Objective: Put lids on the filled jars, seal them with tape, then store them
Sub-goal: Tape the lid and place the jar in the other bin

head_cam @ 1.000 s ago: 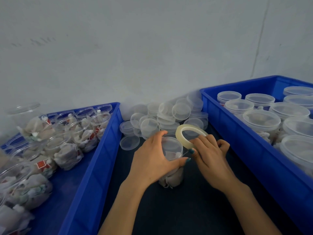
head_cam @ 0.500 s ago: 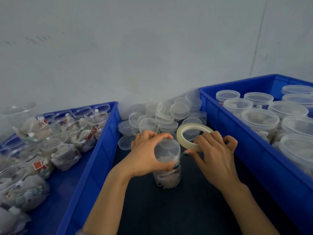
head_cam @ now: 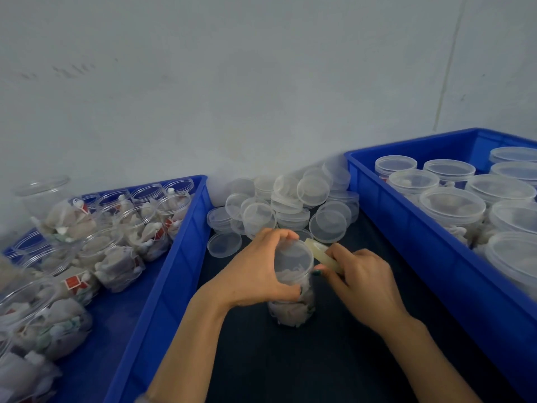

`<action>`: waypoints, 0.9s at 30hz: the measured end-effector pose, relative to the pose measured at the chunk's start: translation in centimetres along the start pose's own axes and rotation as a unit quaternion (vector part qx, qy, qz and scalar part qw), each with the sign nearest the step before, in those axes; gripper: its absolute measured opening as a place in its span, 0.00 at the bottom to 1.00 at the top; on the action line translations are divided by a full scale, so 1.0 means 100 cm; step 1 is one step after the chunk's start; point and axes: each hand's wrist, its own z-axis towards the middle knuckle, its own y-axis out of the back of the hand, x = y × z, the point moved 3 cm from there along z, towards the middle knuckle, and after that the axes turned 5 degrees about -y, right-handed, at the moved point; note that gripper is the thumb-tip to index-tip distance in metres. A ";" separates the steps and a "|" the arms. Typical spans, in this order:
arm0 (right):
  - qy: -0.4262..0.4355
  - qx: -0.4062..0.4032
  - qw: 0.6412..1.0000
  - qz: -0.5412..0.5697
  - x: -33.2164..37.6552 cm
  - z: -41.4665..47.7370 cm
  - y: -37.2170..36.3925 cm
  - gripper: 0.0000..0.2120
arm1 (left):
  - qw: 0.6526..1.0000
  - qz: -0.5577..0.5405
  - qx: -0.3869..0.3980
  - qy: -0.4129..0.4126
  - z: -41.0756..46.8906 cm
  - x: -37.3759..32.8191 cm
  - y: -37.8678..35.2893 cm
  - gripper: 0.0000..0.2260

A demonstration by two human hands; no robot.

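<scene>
- Two hands work on one jar (head_cam: 293, 311), which stands upright at the centre of the dark bench (head_cam: 290, 370) with its lid (head_cam: 293, 254) on.
- The left hand (head_cam: 255, 271) grasps it from 9 o'clock, fingers curled over the lid rim and thumb on the wall.
- The right hand (head_cam: 360, 280) grips the tape roll (head_cam: 322, 253), held against the lid's edge at 3 o'clock.
- Step in hand, as I judge it: taping the lid seam.
- The next move likely calls for turning the jar against the roll, keeping the tape on the seam.
- Loose lids (head_cam: 290, 205) are piled at 12 o'clock, the bin of open jars (head_cam: 186, 228) is at 9 and the bin of lidded jars (head_cam: 406, 228) at 2.
</scene>
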 end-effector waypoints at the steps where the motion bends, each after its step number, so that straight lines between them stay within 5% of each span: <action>1: 0.001 -0.008 1.000 0.003 0.000 0.000 0.000 0.23 | 1.000 0.019 -0.016 0.004 0.001 -0.004 -0.001 0.36; 7: 0.047 -0.009 0.998 0.031 -0.003 0.001 0.005 0.09 | 0.990 0.093 -0.110 0.002 0.009 -0.014 -0.016 0.34; 11: 0.081 -0.022 0.996 0.026 -0.010 0.000 0.011 0.14 | 0.991 0.046 -0.123 -0.024 0.006 -0.004 -0.009 0.28; 22: 0.014 -0.165 0.985 -0.051 -0.004 -0.002 0.015 0.26 | 0.997 -0.010 -0.042 -0.066 0.005 -0.005 -0.003 0.32; 27: 0.003 -0.143 0.989 -0.028 0.001 -0.002 0.012 0.17 | 0.996 0.017 -0.029 -0.088 0.006 -0.008 -0.004 0.33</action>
